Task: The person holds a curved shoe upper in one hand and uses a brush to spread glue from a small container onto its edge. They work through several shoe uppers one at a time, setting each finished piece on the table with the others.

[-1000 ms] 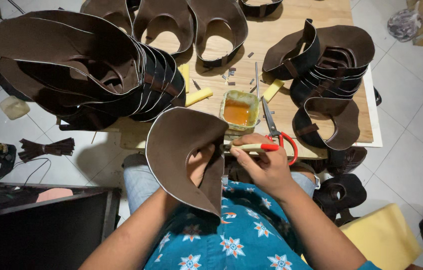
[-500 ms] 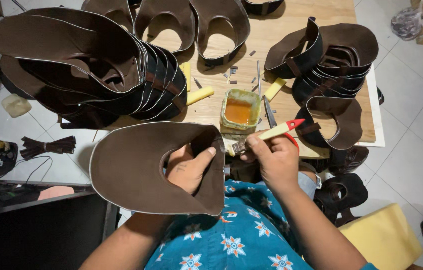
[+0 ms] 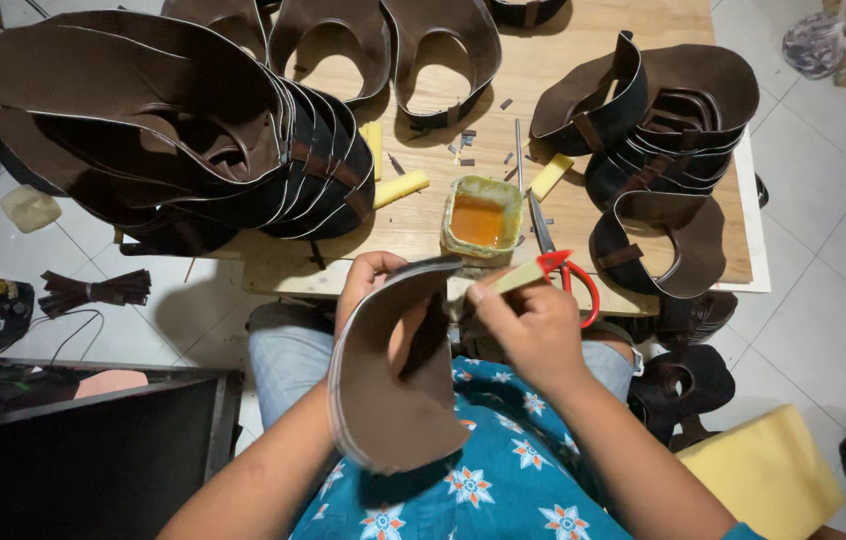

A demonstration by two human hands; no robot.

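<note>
Seen from above, over a lap in a blue floral shirt (image 3: 503, 490). Left hand (image 3: 375, 290) closed around the upper edge of a curved brown leather piece (image 3: 393, 385), held on edge just below the near side of the wooden table (image 3: 583, 40), thumb on the outer face, fingers hidden behind. Right hand (image 3: 533, 325) just right of that piece, fingers pinched shut on a small yellow stick (image 3: 515, 277), tip touching the piece's top rim. Directly beyond the stick, on the table's near edge, a square tub of orange glue (image 3: 481, 218). Just right of the tub, scissors with red handles (image 3: 568, 275), blades pointing away. Left part of the table taken up by a large leaning stack of brown leather pieces (image 3: 163, 130); right part by a smaller nested pile (image 3: 663, 130). Yellow foam blocks (image 3: 398, 188) between stack and tub. Left of the table, on the white tiled floor, a bundle of dark strips (image 3: 93, 290)
</note>
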